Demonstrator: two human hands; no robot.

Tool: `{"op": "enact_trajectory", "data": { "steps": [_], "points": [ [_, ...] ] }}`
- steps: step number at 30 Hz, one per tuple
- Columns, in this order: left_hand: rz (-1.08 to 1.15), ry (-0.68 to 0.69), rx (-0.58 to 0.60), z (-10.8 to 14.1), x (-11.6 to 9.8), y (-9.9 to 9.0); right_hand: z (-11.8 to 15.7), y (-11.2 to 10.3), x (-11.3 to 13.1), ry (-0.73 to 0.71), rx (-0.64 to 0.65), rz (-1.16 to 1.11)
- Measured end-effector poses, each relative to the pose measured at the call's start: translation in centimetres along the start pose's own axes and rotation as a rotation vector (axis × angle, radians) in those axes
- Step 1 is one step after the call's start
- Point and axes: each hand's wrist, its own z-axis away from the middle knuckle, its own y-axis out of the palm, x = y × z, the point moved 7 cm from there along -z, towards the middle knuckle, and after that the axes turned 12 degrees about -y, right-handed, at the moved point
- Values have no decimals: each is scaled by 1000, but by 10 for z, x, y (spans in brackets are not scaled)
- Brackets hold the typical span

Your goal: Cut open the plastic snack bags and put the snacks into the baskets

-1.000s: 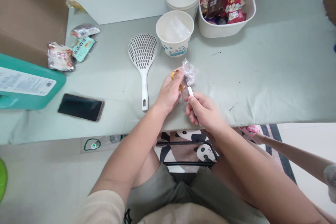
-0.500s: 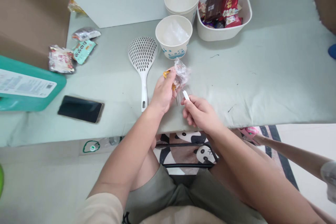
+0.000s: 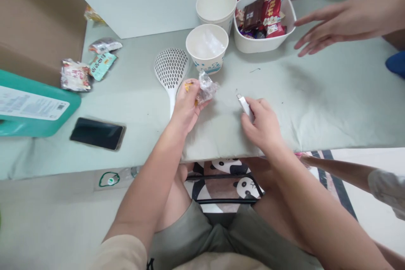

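My left hand is closed around a crumpled clear plastic wrapper with orange-yellow bits, just in front of the near paper cup. That cup has a blue print and holds clear plastic. To the right, apart from the wrapper, my right hand grips a small white utility knife, its thin tip pointing up and away from me. A white slotted skimmer lies by my left hand, its handle end hidden behind my wrist.
More paper cups stand behind, beside a white tub of wrapped snacks. Another person's hand reaches in near the tub. On the left are snack packets, a phone and a green jug. A white box stands at the back.
My right hand has drawn the knife away from the wrapper to the right. My left hand has shifted slightly left with the wrapper. Another person's hand has come in from the right.
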Motion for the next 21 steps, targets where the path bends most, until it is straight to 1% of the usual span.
{"op": "enact_trajectory", "data": {
  "steps": [3,6,8,9,11,13,14,15,17,21],
  "points": [
    [-42,-76,64,4,8,8,-4,-7,-17,32,-26,140],
    [-62,-121,128,7,13,16,-6,-11,-29,82,-52,244],
    [-84,-146,160,8,16,20,-6,-16,-29,82,-130,299],
    [-99,-153,176,8,18,21,-6,-17,-24,47,-177,293],
    [-138,-157,221,9,22,25,-6,-15,-10,-85,-242,174],
    [-193,-163,282,11,27,30,-6,-8,5,-203,-243,-42],
    [-219,-167,312,11,29,32,-6,-4,10,-223,-230,-147],
    [-237,-172,338,12,32,34,-6,-1,13,-214,-219,-229],
    [-248,-187,371,13,36,37,-7,3,14,-161,-206,-324],
    [-240,-222,364,14,38,39,-7,2,14,-116,-205,-381]
  ]
}}
